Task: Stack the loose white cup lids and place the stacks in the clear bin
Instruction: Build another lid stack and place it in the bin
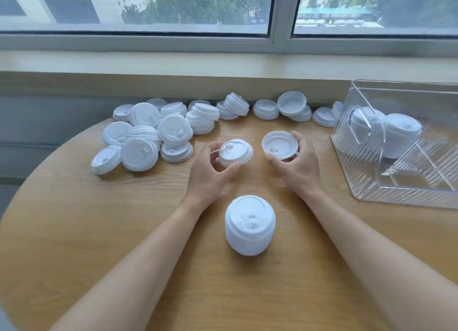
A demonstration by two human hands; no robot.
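A: What's biggest on the surface (99, 231)?
B: The clear bin (396, 182) at its right edge, two lid stacks (386, 137) inside. Then the loose lids (158, 135) heaped along the far edge.
A: And nearer?
B: A finished stack (249, 225) stands toward the near edge, between the forearms.
A: The hands?
B: The left hand (210, 169) pinches a lid (235, 152) top-up; the right hand (297, 164) grips another lid (280, 145), hollow side showing.

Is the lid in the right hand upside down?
Yes. The lid in the right hand shows its hollow underside.
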